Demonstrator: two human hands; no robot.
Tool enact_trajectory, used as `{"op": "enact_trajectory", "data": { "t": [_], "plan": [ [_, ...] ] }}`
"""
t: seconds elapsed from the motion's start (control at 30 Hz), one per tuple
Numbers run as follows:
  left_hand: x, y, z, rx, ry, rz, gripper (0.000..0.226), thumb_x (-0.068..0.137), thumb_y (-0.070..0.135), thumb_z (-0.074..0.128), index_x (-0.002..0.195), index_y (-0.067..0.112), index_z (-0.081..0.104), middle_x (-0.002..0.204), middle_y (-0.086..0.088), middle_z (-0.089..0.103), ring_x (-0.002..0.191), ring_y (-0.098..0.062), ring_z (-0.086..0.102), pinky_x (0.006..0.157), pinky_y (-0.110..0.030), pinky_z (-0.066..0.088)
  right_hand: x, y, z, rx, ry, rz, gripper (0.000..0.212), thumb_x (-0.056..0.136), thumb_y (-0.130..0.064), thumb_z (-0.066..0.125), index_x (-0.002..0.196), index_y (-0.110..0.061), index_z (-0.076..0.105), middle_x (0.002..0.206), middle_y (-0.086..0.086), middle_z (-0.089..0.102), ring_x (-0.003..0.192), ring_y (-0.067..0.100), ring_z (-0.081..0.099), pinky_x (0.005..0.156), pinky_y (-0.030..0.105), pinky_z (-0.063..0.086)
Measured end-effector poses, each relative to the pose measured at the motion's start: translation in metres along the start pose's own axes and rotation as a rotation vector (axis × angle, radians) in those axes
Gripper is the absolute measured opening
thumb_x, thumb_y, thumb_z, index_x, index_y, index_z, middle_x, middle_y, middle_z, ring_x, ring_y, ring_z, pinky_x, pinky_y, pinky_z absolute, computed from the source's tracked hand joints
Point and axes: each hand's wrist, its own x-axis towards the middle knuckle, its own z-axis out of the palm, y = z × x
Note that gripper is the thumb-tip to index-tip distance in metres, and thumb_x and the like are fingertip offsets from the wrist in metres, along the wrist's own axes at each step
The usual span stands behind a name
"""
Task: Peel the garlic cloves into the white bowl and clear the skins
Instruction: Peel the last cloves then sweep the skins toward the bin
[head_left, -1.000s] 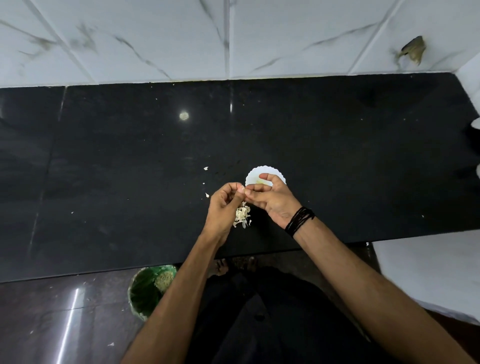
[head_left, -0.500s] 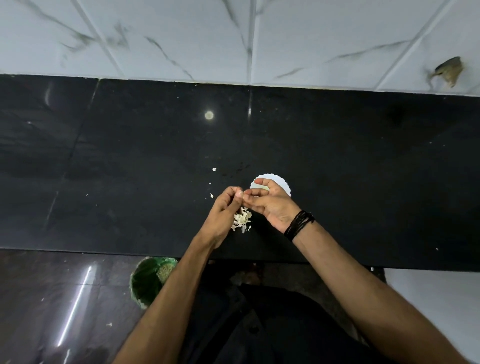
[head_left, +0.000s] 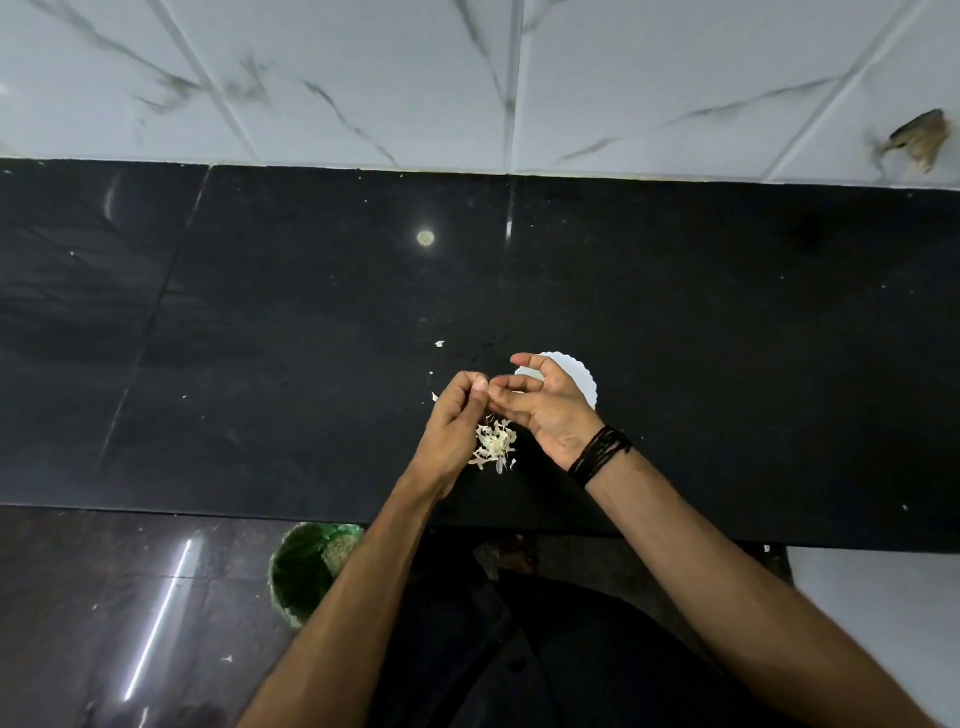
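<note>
My left hand (head_left: 457, 421) hovers over the black counter (head_left: 260, 364) with its fingers curled, pinching a small garlic clove (head_left: 482, 385) at the fingertips; the clove barely shows. My right hand (head_left: 550, 410) is just right of it, palm towards me, fingers loosely bent beside the clove and thumb lifted clear. The white scalloped bowl (head_left: 584, 376) stands behind my right hand, mostly hidden, its contents out of sight. A small pile of garlic skins (head_left: 493, 447) lies on the counter below both hands.
Loose skin flakes (head_left: 439, 343) lie left of the bowl. A green bin (head_left: 306, 566) stands on the dark floor below the counter's front edge, left of my left arm. A white marble-tiled wall (head_left: 467, 78) runs behind the counter.
My right thumb has lifted away from the fingers, which were closed against the clove before. Both hands stay over the skin pile. The camera has tilted, shifting the scene slightly.
</note>
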Motion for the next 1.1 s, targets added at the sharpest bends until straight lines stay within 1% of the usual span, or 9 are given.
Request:
{"op": "enact_trajectory", "data": {
  "t": [0.13,0.37,0.53,0.6,0.7,0.77,0.83,0.97,1.1],
  "plan": [
    [0.002,-0.007,-0.002,-0.007,0.077,0.037,0.022,0.108,0.016,0.043,0.102,0.000,0.057,0.093,-0.004,0.064,0.090,-0.014,0.061,0.082,-0.032,0.052,0.000,0.008,0.004,0.006,-0.002,-0.050,0.051,0.085,0.011,0.069,0.130,-0.007,0.052,0.101,0.012,0.073,0.092,0.020,0.074,0.082,0.028,0.060],
    [0.001,-0.012,-0.001,0.038,0.153,0.072,0.016,0.105,0.012,0.050,0.093,0.013,0.061,0.082,0.005,0.062,0.081,-0.012,0.057,0.075,-0.027,0.051,0.002,0.022,0.000,-0.018,0.023,-0.078,0.056,0.085,0.011,0.070,0.133,-0.010,0.049,0.094,0.007,0.073,0.087,0.019,0.074,0.088,0.032,0.059],
    [0.004,-0.016,-0.006,0.085,0.130,0.078,0.014,0.103,0.010,0.054,0.090,0.011,0.061,0.081,0.003,0.061,0.080,-0.013,0.056,0.075,-0.033,0.049,0.005,0.024,-0.005,-0.208,0.030,-0.168,0.063,0.084,0.007,0.074,0.135,-0.014,0.042,0.092,0.007,0.072,0.091,0.022,0.068,0.088,0.034,0.058],
    [0.005,-0.017,-0.006,0.083,0.127,0.064,0.016,0.103,0.013,0.054,0.091,0.007,0.062,0.083,-0.003,0.062,0.081,-0.017,0.056,0.078,-0.038,0.049,0.006,0.024,-0.004,-0.335,0.065,-0.243,0.065,0.084,0.002,0.077,0.133,-0.019,0.041,0.091,0.005,0.073,0.089,0.018,0.069,0.089,0.034,0.058],
    [0.006,-0.017,-0.004,0.047,0.124,0.040,0.018,0.103,0.016,0.053,0.090,0.009,0.064,0.085,-0.007,0.065,0.085,-0.022,0.059,0.083,-0.044,0.051,0.005,0.024,0.000,-0.576,0.153,-0.404,0.066,0.083,-0.005,0.080,0.131,-0.022,0.038,0.086,-0.001,0.074,0.084,0.010,0.071,0.084,0.025,0.058],
    [0.006,-0.016,-0.004,0.035,0.113,0.032,0.018,0.103,0.015,0.053,0.091,0.008,0.065,0.088,-0.009,0.067,0.087,-0.022,0.063,0.084,-0.041,0.052,0.005,0.024,0.001,-0.646,0.187,-0.475,0.069,0.082,-0.009,0.081,0.131,-0.025,0.034,0.083,-0.005,0.074,0.083,0.007,0.070,0.084,0.023,0.056],
    [0.006,-0.014,-0.004,0.031,0.121,0.017,0.016,0.102,0.013,0.055,0.092,0.007,0.066,0.088,-0.007,0.069,0.085,-0.018,0.063,0.081,-0.031,0.053,0.005,0.024,-0.001,-0.675,0.200,-0.509,0.073,0.082,-0.009,0.081,0.133,-0.027,0.032,0.082,-0.006,0.074,0.084,0.006,0.070,0.088,0.025,0.055],
    [0.011,-0.014,-0.006,-0.010,0.252,-0.043,0.008,0.095,0.009,0.066,0.093,0.013,0.072,0.080,0.004,0.068,0.076,-0.007,0.057,0.074,-0.021,0.049,0.006,0.024,-0.004,-0.671,0.214,-0.540,0.077,0.082,0.000,0.077,0.137,-0.025,0.030,0.083,-0.004,0.073,0.083,0.004,0.070,0.085,0.019,0.054],
    [0.011,-0.012,-0.005,0.015,0.268,-0.060,0.007,0.092,0.011,0.072,0.092,0.016,0.077,0.081,0.001,0.075,0.077,-0.009,0.066,0.075,-0.023,0.054,0.006,0.025,-0.007,-0.680,0.206,-0.547,0.081,0.080,0.001,0.078,0.139,-0.024,0.029,0.086,-0.002,0.071,0.081,0.005,0.070,0.080,0.020,0.057]
  ]
}}
